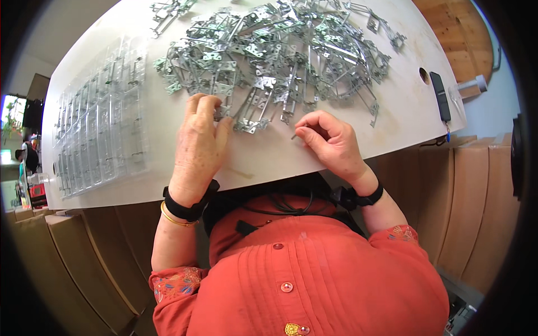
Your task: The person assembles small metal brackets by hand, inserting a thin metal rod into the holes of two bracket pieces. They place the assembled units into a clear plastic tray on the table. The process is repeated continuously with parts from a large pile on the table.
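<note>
a heap of metal brackets [280, 56] lies across the far middle of the tabletop [280, 159]. left of it lie the clear plastic trays [103, 123], side by side. the left hand [197, 147] rests at the heap's near edge; the right hand [330, 143] is just right of it. a dark flat device [440, 96] lies at the tabletop's right edge. cardboard boxes [465, 196] stand below, on both sides.

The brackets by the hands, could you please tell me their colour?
Silvery grey metal brackets, best seen in the head view.
</note>
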Demonstrator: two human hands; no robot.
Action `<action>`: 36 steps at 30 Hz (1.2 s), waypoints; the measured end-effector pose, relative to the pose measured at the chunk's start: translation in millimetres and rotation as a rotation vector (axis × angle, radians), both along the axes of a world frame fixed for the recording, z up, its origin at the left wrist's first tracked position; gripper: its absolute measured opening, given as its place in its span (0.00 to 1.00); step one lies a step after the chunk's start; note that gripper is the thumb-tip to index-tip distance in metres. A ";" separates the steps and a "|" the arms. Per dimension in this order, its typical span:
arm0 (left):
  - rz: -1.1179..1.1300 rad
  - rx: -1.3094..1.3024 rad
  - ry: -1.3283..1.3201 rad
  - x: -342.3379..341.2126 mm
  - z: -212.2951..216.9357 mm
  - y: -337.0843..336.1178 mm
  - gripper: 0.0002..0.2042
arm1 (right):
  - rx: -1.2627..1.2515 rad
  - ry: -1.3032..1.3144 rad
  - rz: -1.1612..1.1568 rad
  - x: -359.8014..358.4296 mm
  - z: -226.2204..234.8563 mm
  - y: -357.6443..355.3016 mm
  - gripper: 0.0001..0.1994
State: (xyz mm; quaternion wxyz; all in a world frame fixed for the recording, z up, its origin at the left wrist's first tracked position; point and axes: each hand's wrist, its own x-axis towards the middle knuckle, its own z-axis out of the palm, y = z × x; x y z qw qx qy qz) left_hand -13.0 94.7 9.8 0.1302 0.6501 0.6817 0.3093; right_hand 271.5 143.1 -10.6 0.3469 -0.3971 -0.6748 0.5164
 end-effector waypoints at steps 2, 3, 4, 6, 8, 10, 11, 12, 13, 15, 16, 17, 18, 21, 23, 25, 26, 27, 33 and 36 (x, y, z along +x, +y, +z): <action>0.011 0.002 0.019 0.7 -3.5 2.3 0.17 | 0.070 -0.008 -0.020 -2.0 -5.7 0.9 0.04; 0.013 -0.018 0.015 1.0 -3.2 3.0 0.17 | 0.109 -0.020 -0.024 -2.8 -8.1 2.0 0.04; 0.015 -0.038 0.011 1.2 -1.2 3.5 0.17 | 0.147 -0.033 -0.026 -3.3 -10.1 2.7 0.04; 0.028 -0.058 0.006 2.5 2.8 2.8 0.17 | 0.193 -0.044 -0.030 -4.3 -11.2 3.2 0.04; 0.051 -0.061 0.004 3.9 6.8 -0.2 0.18 | 0.209 -0.042 -0.032 -5.4 -9.5 3.4 0.04; 0.062 -0.070 0.010 4.3 10.1 -1.5 0.18 | 0.202 -0.040 -0.037 -5.3 -10.0 3.2 0.04; 0.068 -0.074 0.013 4.2 10.5 -2.2 0.18 | 0.198 -0.039 -0.038 -5.1 -10.1 2.9 0.04; 0.074 -0.062 0.015 3.4 10.0 -2.7 0.17 | 0.169 -0.036 -0.040 -5.1 -9.3 2.8 0.04; 0.081 -0.051 0.016 2.3 9.4 -3.0 0.17 | 0.140 -0.033 -0.041 -5.1 -8.2 2.6 0.03; 0.100 -0.041 0.028 0.3 9.4 -3.9 0.17 | 0.105 -0.027 -0.044 -5.0 -8.3 1.6 0.03; 0.112 -0.043 0.038 -0.6 10.3 -4.1 0.17 | 0.099 -0.024 -0.046 -4.9 -8.6 1.3 0.03; 0.124 -0.046 0.048 -1.3 10.7 -4.3 0.17 | 0.093 -0.020 -0.049 -4.7 -8.9 1.2 0.03; 0.125 -0.056 0.052 -2.3 10.9 -4.9 0.18 | 0.094 -0.018 -0.050 -4.8 -9.0 0.9 0.03; 0.128 -0.076 0.046 -3.5 11.3 -6.7 0.18 | 0.097 -0.013 -0.052 -5.3 -8.2 1.2 0.03; 0.131 -0.075 0.021 -2.6 12.5 -8.3 0.18 | 0.099 -0.012 -0.053 -5.6 -8.1 1.5 0.03; 0.138 -0.067 0.037 -3.7 13.1 -7.4 0.18 | 0.107 -0.018 -0.055 -4.7 -8.6 1.4 0.03; 0.141 -0.063 0.045 -4.0 13.5 -6.7 0.18 | 0.111 -0.021 -0.056 -4.2 -8.8 1.5 0.03; 0.147 -0.054 0.032 -3.6 14.8 -6.5 0.18 | 0.115 -0.026 -0.054 -3.9 -8.9 1.7 0.03; 0.176 0.017 0.023 -3.1 12.7 -3.7 0.19 | 0.179 -0.015 -0.049 -3.9 -11.5 3.1 0.04; 0.232 0.004 0.044 -6.9 7.1 -2.3 0.20 | 0.191 -0.010 -0.041 -3.5 -11.6 4.0 0.04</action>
